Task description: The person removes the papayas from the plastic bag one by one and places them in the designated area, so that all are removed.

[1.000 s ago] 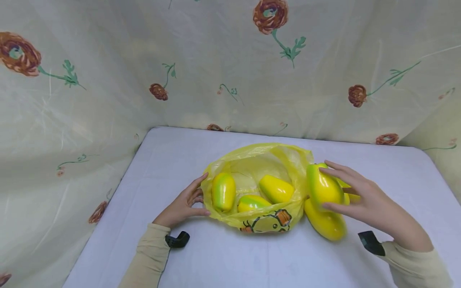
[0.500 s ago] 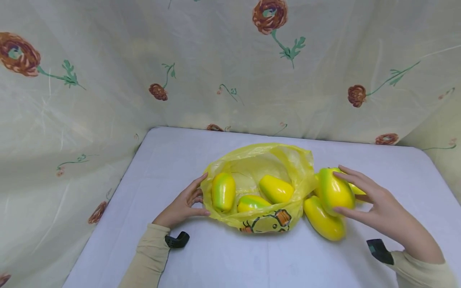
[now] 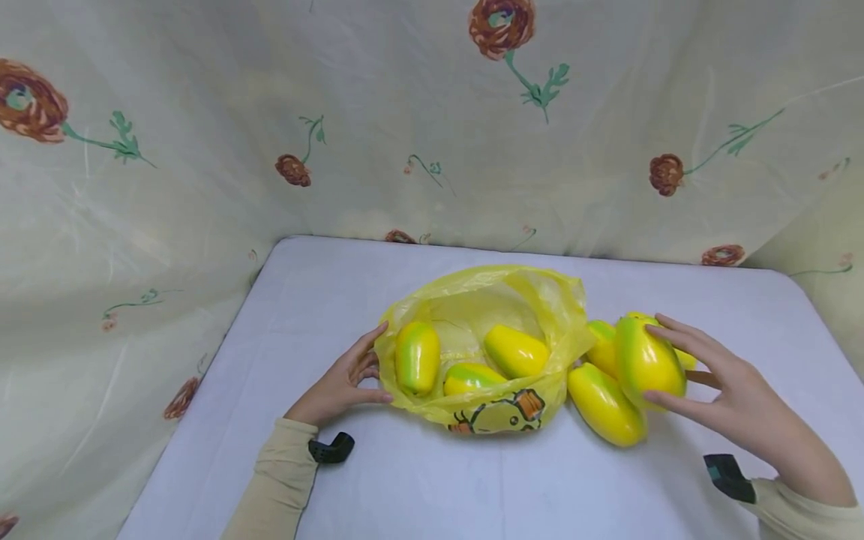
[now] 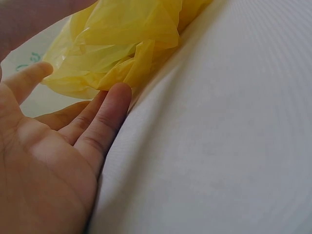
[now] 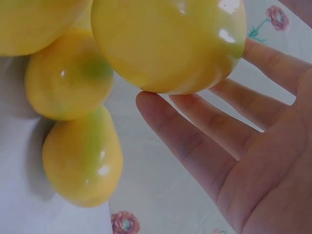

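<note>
A mango (image 3: 646, 361), glossy yellow with a green side, is held between the thumb and fingers of my right hand (image 3: 736, 390). In the right wrist view the held mango (image 5: 170, 44) hangs above other mangoes (image 5: 83, 156). My left hand (image 3: 337, 386) rests against the left side of a yellow plastic bag (image 3: 472, 283), fingers fairly straight; in the left wrist view the fingertips touch the crumpled plastic (image 4: 131, 29). The bag lies with its mouth gaping upward. Inside are three mangoes: one at left (image 3: 417, 358), one at right (image 3: 516, 351), one in front (image 3: 472, 377).
Several loose mangoes lie right of the bag, one in front (image 3: 607, 405) and one behind it (image 3: 601, 346), partly covered by the held one. A white cloth covers the table (image 3: 432, 480). Flower-printed curtain (image 3: 378, 90) hangs along its back and left.
My right hand has moved right and slightly toward me with the mango, away from the bag and over the loose mangoes. The left hand and bag stay put.
</note>
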`<state>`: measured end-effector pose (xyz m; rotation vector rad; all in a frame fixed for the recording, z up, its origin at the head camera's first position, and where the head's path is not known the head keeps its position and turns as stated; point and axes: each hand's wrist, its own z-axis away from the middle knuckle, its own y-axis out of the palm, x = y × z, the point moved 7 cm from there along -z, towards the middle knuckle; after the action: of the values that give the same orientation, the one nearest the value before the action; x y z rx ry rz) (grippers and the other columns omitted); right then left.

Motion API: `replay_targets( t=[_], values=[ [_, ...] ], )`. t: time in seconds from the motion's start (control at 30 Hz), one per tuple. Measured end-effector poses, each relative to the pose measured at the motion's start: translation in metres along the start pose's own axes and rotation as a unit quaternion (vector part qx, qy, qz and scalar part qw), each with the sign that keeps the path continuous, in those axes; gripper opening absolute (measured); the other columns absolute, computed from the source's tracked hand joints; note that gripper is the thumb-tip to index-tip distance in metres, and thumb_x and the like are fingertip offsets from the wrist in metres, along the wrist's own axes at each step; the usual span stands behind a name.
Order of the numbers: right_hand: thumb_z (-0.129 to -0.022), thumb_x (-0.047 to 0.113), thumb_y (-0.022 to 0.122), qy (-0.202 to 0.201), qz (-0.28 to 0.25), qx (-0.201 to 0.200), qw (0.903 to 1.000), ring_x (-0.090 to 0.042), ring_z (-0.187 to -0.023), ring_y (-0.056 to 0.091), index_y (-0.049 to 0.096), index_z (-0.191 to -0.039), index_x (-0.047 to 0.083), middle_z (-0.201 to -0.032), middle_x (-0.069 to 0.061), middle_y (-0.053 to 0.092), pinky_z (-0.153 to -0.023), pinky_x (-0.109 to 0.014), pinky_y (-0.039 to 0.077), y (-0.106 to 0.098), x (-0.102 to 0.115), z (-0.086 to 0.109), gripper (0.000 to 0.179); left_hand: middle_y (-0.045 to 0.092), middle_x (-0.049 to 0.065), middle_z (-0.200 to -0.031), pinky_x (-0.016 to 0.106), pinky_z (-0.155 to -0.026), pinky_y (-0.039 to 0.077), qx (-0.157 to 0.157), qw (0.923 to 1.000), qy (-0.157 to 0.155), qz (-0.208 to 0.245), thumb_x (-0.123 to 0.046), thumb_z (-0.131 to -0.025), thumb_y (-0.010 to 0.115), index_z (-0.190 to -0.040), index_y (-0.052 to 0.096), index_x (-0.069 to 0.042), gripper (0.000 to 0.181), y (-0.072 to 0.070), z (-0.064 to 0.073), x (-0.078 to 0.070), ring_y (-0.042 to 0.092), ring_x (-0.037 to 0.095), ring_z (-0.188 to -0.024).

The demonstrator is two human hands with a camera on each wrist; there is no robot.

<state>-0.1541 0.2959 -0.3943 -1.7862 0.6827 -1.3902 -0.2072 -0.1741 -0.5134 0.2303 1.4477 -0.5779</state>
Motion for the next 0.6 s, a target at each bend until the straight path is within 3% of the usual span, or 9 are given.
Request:
replay_targets(
  t=[0.13,0.23,0.37,0.47,0.6],
  values=[
    [-0.082,0.03,0.09,0.01,0.002,0.005,0.9999,0.017,-0.132,0.034,0.049,-0.154,0.027,-0.166,-0.012,0.038,-0.079,-0.004,0.046,0.001,-0.007,0.005,0.083,0.034,0.006,-0.166,0.028,-0.105,0.049,-0.002,1.0,-0.003,-0.001,-0.018,-0.081,0.089,-0.163,0.018,-0.044,0.112,0.0,0.001,0.0,0.057,0.026,-0.121],
    [-0.083,0.03,0.089,0.026,0.004,0.013,0.9996,-0.008,-0.142,0.04,0.049,-0.154,0.024,-0.166,-0.015,0.037,-0.078,-0.006,0.048,0.003,-0.013,0.01,0.082,0.035,0.006,-0.166,0.026,-0.105,0.048,-0.004,1.0,-0.005,0.0,-0.017,-0.081,0.089,-0.164,0.018,-0.043,0.112,0.0,0.002,0.0,0.057,0.026,-0.121],
    [-0.084,0.031,0.088,0.053,0.006,0.023,0.9983,-0.049,-0.136,0.04,0.046,-0.155,0.016,-0.165,-0.023,0.033,-0.079,-0.036,0.063,0.005,-0.022,0.017,0.084,0.036,0.007,-0.165,0.023,-0.104,0.048,-0.003,1.0,0.0,0.001,-0.016,-0.081,0.089,-0.164,0.018,-0.043,0.112,0.0,0.001,-0.002,0.057,0.026,-0.122],
    [-0.084,0.032,0.088,0.067,0.007,0.023,0.9975,-0.055,-0.134,0.039,0.045,-0.156,0.013,-0.165,-0.026,0.032,-0.079,-0.059,0.059,0.006,-0.028,0.022,0.086,0.036,0.007,-0.165,0.021,-0.103,0.048,-0.003,1.0,0.004,0.001,-0.015,-0.081,0.089,-0.164,0.018,-0.043,0.112,0.0,0.001,-0.003,0.056,0.027,-0.123],
    [-0.084,0.031,0.088,0.084,0.008,0.016,0.9963,-0.056,-0.133,0.038,0.042,-0.158,0.012,-0.165,-0.027,0.03,-0.08,-0.064,0.057,0.007,-0.037,0.029,0.089,0.036,0.007,-0.166,0.02,-0.103,0.048,-0.003,1.0,0.001,0.003,-0.015,-0.081,0.09,-0.164,0.018,-0.043,0.113,0.0,0.0,-0.002,0.056,0.026,-0.124]
  ],
)
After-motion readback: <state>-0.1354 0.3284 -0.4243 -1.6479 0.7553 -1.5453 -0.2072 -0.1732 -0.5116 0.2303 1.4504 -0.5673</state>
